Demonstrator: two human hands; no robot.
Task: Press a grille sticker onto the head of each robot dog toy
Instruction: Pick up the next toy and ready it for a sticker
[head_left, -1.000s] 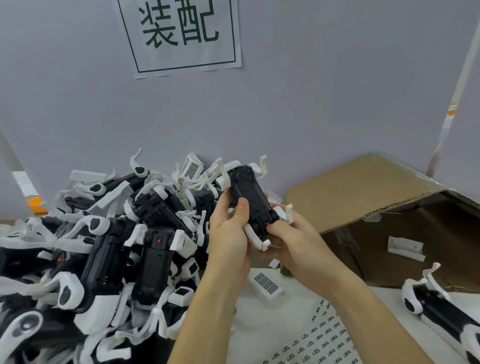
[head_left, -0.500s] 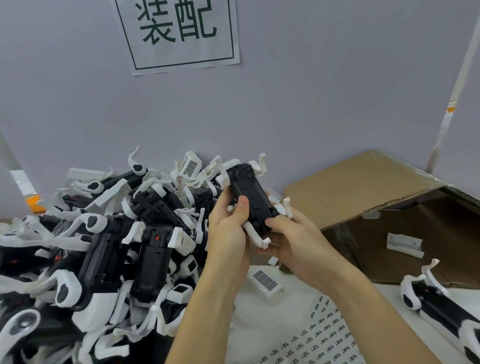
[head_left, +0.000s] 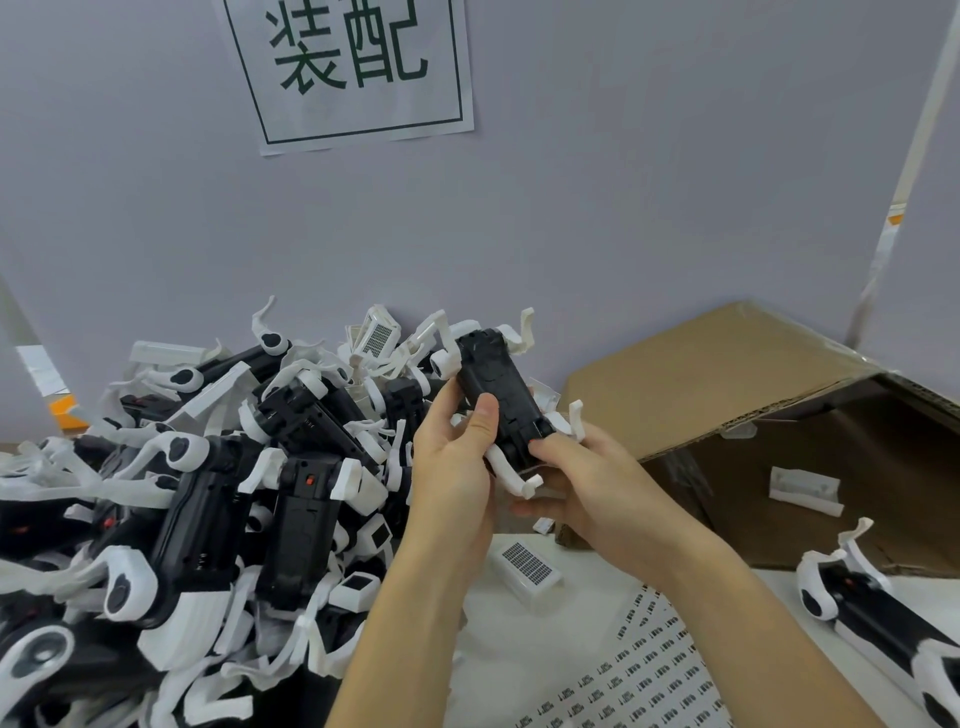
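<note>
Gripping one robot dog toy (head_left: 496, 395) belly-up above the bench (head_left: 519, 639), both hands meet just right of the toy heap (head_left: 208, 493): the left hand (head_left: 452, 467) curls round the black body's left flank with its thumb laid on top, the right hand (head_left: 587, 483) cups the near end from below, thumb pressing the underside. Forearms rise from the lower edge. Beyond the right hand stands an open cardboard box (head_left: 727, 374); below it lies a sticker sheet (head_left: 649, 675)
</note>
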